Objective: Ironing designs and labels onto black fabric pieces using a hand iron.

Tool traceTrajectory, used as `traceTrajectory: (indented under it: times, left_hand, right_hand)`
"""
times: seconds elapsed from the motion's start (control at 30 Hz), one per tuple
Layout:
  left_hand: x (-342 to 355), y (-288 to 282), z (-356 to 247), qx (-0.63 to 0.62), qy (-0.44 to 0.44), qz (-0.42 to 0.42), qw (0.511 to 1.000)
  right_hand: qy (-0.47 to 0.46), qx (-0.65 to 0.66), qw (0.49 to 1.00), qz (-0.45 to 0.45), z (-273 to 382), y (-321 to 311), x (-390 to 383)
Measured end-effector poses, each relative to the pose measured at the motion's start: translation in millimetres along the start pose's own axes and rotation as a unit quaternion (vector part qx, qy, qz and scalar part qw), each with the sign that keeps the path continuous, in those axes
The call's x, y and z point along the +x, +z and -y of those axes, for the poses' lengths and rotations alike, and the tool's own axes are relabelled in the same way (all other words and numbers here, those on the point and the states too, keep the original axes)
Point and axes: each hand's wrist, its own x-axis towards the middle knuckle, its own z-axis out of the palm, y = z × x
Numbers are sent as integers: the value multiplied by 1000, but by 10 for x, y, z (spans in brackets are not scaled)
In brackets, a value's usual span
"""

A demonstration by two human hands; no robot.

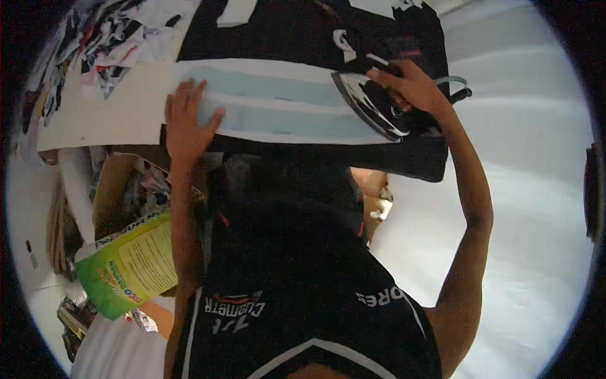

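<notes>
Left grip: my left hand (pixel 189 120) is released and holds nothing; palm down, fingers fanned and thumb out to the side, at the left end of the strip.
Right grip: my right hand (pixel 409 86) is wrapped round the handle of the iron (pixel 382 100), fingers curled over it.
Iron: dark body, shiny metal edge toward the left; sits over the right end of the strip, set at a slant across it. Cannot tell whether its plate lies fully flat.
Strip: long white strip (pixel 271 118) with two pale blue bands along its length; runs left to right between my hands, laid on black cloth.
Black cloth (pixel 284 41): shows above the strip and below it, reaching past the iron on the right.
Hose: grey flexible hose (pixel 451 80) just beyond my right wrist.
Surface: cream top (pixel 113 129), bare to the left of my left hand.
Scraps: tangled heap of fabric scraps (pixel 120 47), mixed colours, at the upper left.
Bag: green and yellow printed bag (pixel 136 265), tilted, below the surface and beside my left forearm.
Clothing: my black sleeveless top (pixel 303 278), white trim at the neck.
</notes>
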Motion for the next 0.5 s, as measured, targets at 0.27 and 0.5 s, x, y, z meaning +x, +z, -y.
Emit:
traceTrajectory:
  times: [0.27, 0.5]
  left_hand:
    - [-17, -16, -19, -33, -10, 0, 999]
    - [20, -78, -6, -39, -18, 0, 999]
  right_hand:
    - [-54, 17, 998, 5, 81, 22, -19]
    - [-49, -26, 998, -19, 165, -61, -121]
